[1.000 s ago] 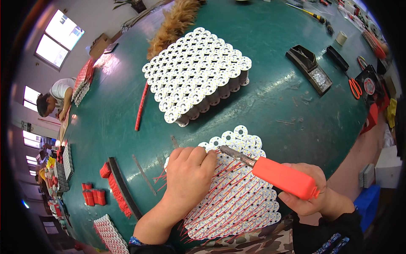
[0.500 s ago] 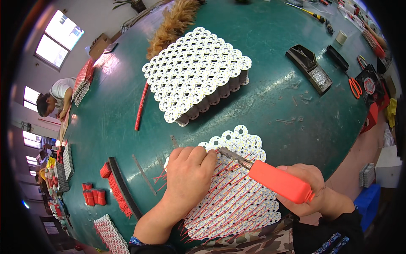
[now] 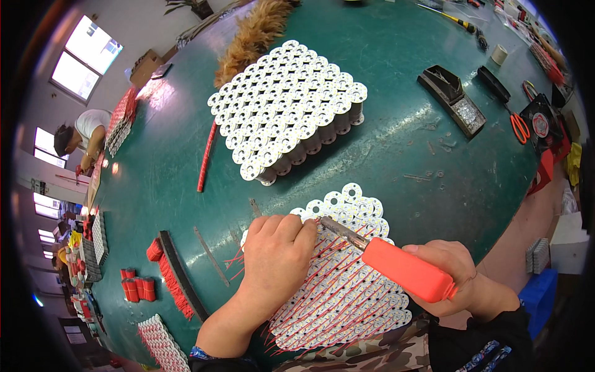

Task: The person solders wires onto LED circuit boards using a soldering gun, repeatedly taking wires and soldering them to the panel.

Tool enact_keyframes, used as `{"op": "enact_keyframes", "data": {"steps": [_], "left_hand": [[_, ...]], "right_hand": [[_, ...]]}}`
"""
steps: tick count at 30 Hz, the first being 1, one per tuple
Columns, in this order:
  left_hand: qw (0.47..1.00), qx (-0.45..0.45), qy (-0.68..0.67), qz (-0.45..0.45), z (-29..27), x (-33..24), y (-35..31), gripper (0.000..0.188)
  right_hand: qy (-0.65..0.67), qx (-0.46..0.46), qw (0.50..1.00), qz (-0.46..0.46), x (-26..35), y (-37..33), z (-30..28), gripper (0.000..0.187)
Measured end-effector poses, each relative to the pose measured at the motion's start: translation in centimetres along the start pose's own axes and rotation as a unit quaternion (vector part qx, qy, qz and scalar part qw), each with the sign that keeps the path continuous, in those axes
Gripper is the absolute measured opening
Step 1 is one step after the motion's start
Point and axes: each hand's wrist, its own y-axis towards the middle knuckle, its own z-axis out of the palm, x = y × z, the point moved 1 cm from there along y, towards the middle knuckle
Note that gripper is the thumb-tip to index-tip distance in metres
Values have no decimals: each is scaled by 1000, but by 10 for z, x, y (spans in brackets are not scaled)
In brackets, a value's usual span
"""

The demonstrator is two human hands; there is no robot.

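Observation:
My right hand (image 3: 449, 266) is wrapped round the red handle of a soldering iron (image 3: 409, 270). The iron's metal tip points left and rests at the far part of a panel of white round LED boards (image 3: 356, 291), overlapped in rows. Many thin red wires (image 3: 328, 297) run slantwise over the panel. My left hand (image 3: 276, 254) lies on the panel's left side, its fingers closed and pinched right beside the iron's tip. A bit of red wire shows at the thumb and forefinger; the fingertips themselves are mostly hidden.
Beyond the panel stands a thick stack of similar round boards (image 3: 288, 111) on the green table (image 3: 396, 142). Red wire bundles (image 3: 137, 288) and a black strip (image 3: 180, 273) lie left. A black-and-metal holder (image 3: 455, 102) and orange-handled scissors (image 3: 519, 128) are right. A co-worker (image 3: 87, 133) works far left.
The soldering iron's handle has shifted very slightly left and down, its tip staying in place. My left hand holds still. The co-worker's arms have moved.

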Motion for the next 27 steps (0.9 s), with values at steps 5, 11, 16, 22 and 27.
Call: {"op": "enact_keyframes", "data": {"steps": [5, 11, 16, 22, 27], "left_hand": [[1000, -7, -8, 3, 3, 1, 2, 23], [1000, 3, -6, 2, 1, 1, 0, 24], [1000, -3, -15, 3, 2, 3, 0, 24], [1000, -7, -13, 6, 2, 3, 0, 23], [1000, -5, -14, 4, 2, 3, 0, 24]], "right_hand": [[27, -5, 999, 27, -2, -4, -2, 68], [1, -17, 1000, 6, -2, -2, -1, 70], [-10, 6, 1000, 9, -1, -1, -1, 70], [-38, 11, 999, -16, 2, 2, -1, 69], [-47, 11, 999, -26, 2, 3, -1, 69]]}}
